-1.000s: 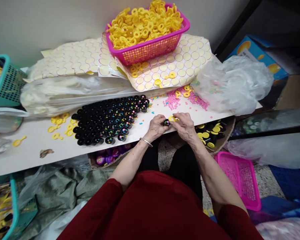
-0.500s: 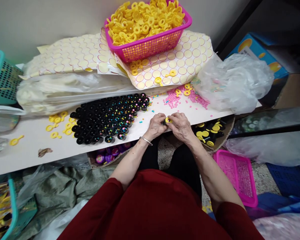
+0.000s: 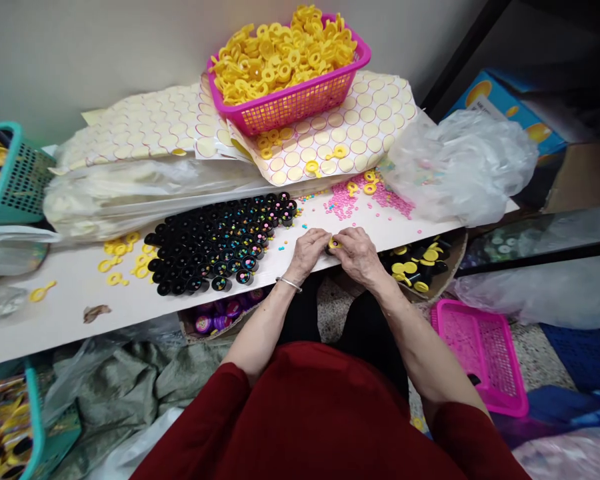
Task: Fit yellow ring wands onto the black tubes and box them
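My left hand (image 3: 307, 255) and my right hand (image 3: 359, 255) meet at the table's front edge, fingers closed around one small black cup. A yellow ring-shaped cap (image 3: 334, 243) sits on top of that cup, under my right fingertips. Most of the cup is hidden by my fingers. To the left of my hands stand many open black cups (image 3: 200, 243) in tight rows. Those nearest me and on the right hold small coloured beads. Pink beads (image 3: 341, 203) lie scattered beyond my hands, with a few yellow caps (image 3: 369, 189) among them.
A pink basket (image 3: 293, 103) heaped with yellow caps stands on sticker sheets (image 3: 375, 110) at the back. Loose yellow caps (image 3: 141, 265) lie left of the cups. A box (image 3: 453, 280) of capped black pieces sits below the edge, right. A plastic bag (image 3: 470, 167) is at right.
My view has shifted slightly, so the table appears a little lower. Both hands stay together on the cup, my fingers shifting slightly over the yellow cap.
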Tool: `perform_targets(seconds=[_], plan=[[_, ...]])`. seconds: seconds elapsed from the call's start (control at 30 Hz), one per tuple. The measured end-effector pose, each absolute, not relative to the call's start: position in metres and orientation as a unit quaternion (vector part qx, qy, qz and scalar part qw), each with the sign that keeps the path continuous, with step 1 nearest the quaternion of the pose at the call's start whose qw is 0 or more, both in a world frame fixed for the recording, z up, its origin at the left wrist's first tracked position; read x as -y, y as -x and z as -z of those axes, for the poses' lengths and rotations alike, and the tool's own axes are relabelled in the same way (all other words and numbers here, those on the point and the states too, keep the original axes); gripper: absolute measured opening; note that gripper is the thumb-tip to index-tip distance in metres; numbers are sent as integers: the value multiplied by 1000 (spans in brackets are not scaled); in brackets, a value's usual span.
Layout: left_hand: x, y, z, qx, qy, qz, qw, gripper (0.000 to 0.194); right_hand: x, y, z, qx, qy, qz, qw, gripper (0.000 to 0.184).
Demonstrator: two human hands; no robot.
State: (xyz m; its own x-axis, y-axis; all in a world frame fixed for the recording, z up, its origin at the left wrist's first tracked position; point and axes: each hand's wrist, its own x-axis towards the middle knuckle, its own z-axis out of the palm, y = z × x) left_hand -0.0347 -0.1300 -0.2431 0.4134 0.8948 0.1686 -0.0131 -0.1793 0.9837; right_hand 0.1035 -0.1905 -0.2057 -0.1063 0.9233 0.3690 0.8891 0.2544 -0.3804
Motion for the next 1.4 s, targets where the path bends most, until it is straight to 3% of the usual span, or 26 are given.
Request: perform_targets(seconds=[0.1,0.23,0.3,0.4,0.47,0.57,0.9,1.23,1.4], plan=[[132,31,239,-339,-649,-406,547,23,195,-100,211,711,622,-11,328,19],[134,28,238,-352,-638,-407,551,21,213,-85,219,577,670,-13,467,32],[135,27,238,-357,-632,-407,555,20,223,-75,222,457,698,-88,544,35],[136,27,236,-364,-628,-404,556,18,226,-63,222,272,677,-302,614,40],[137,27,234,-370,-625,-402,558,18,221,-58,220,192,630,-428,619,47],[137,26,232,-383,-614,-397,564,17,207,-54,214,152,595,-505,607,52],[149,18,227,-458,-441,-381,671,16,198,-46,214,104,569,-528,621,40],[147,17,232,-444,-491,-394,638,20,197,-59,204,110,555,-585,581,33],[147,24,236,-420,-537,-392,618,29,202,-61,211,138,591,-509,610,40]])
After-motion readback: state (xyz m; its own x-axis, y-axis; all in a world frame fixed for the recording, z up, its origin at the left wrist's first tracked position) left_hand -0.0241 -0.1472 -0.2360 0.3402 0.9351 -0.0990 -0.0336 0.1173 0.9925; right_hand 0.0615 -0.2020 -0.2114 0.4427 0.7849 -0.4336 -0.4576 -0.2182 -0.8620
